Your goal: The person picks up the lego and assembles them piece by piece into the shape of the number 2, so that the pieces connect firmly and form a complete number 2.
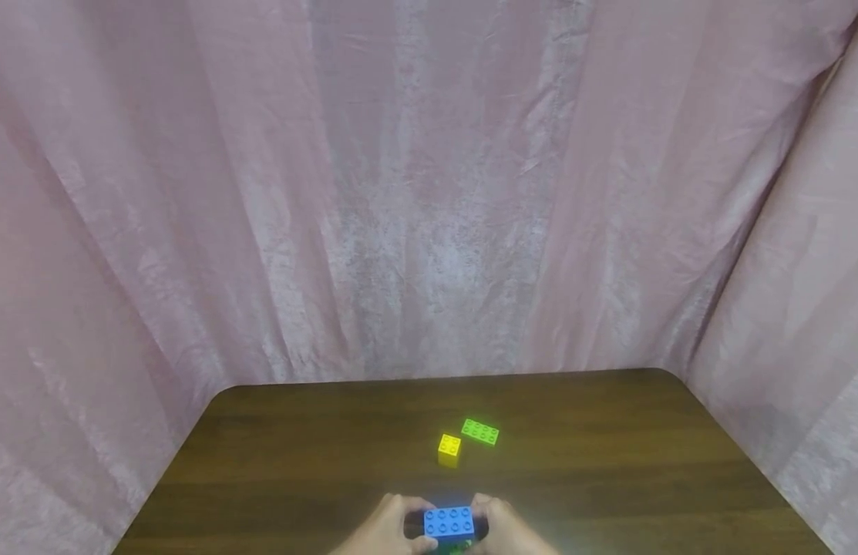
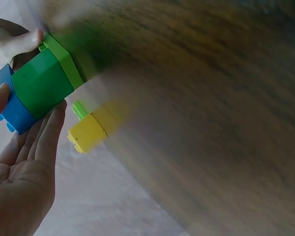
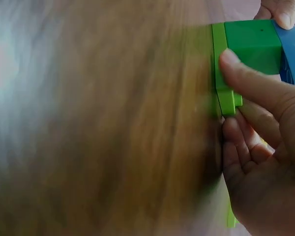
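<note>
The stack point(image 2: 42, 83) is on the near side of the yellow brick point(image 1: 449, 451), between the person's two hands. Its top is a blue brick point(image 1: 449, 522) with two rows of four round studs; under that comes a plain, smooth-sided dark green block point(image 3: 253, 46), then a thin light green base plate point(image 2: 63, 61) that juts out past the block toward the right hand point(image 1: 503, 528).

The left hand point(image 1: 392, 524) pinches the blue brick, thumb on one side and fingers on the other, spread only as wide as the brick. The right hand closes on the lower layers, its thumb over the edge where base plate and block meet.

In the head view the hands and blue brick hide most of the lower layers, and the forearms are cut off. Blur leaves unclear whether the base plate touches the wooden table point(image 1: 297, 447), and one cannot tell if the blue brick is fully seated. The yellow brick shows four studs; just beyond it, to its right, lies a loose lime plate point(image 1: 480, 432).
</note>
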A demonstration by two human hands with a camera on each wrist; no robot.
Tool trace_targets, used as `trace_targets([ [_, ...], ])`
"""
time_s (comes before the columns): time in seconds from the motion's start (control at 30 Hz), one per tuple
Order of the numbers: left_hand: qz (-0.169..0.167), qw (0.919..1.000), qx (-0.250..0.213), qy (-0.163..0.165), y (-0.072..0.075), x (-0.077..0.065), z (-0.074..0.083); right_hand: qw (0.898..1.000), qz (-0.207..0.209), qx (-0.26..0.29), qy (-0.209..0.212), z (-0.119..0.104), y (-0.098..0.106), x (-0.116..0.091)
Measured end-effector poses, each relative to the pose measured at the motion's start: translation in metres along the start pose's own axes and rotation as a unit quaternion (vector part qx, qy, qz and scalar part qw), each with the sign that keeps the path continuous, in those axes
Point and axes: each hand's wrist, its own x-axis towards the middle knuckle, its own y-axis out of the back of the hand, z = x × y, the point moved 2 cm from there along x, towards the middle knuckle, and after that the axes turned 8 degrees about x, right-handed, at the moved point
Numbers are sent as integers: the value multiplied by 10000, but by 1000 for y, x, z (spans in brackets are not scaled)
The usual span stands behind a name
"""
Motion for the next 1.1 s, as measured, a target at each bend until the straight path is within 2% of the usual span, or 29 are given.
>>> trace_targets([
  [0.13,94,9996,232,-133,3,1,0,9990,-247,-125,359,-1,10,4],
  [0.23,152,9993,334,-102,4,1,0,9969,-230,-335,672,-4,22,6],
  [0.33,184,9992,363,-34,5,1,-1,9926,61,-713,978,-9,35,9],
  [0.5,244,9986,477,51,6,1,-3,9788,866,-1271,1350,-23,55,20],
  [0.67,262,9981,528,165,5,2,-3,9693,1620,-1366,1250,-33,64,33],
  [0.77,266,9984,478,117,3,2,-2,9657,1884,-1403,1104,-34,62,40],
  [0.93,142,9995,189,209,1,0,-2,9700,1696,-1419,1007,-36,53,53],
  [1.0,129,9992,230,315,1,0,-1,9729,1551,-1403,986,-37,49,57],
  [1.1,219,9985,432,241,1,-1,0,9754,1450,-1376,926,-37,45,64],
])
